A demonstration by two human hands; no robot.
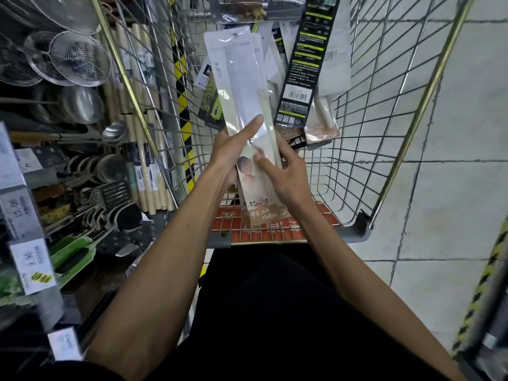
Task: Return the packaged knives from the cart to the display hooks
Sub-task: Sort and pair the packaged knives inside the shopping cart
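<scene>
A long white packaged knife (pixel 239 78) rises out of the wire shopping cart (pixel 384 111), its hang hole at the top. My left hand (pixel 233 149) grips its lower part, thumb laid across the front. My right hand (pixel 286 171) pinches the same pack and a brown printed pack (pixel 261 213) behind it near the bottom. Several more packaged knives lie in the cart beyond, among them a black pack with green stripes (pixel 308 61) and a white one (pixel 335 64).
Shelves at the left hold wire strainers (pixel 79 59), ladles, wooden rolling pins (pixel 148 149), spatulas and price tags (pixel 30 265). Grey floor tiles spread to the right. A yellow-black striped post (pixel 181 86) stands past the cart's left side.
</scene>
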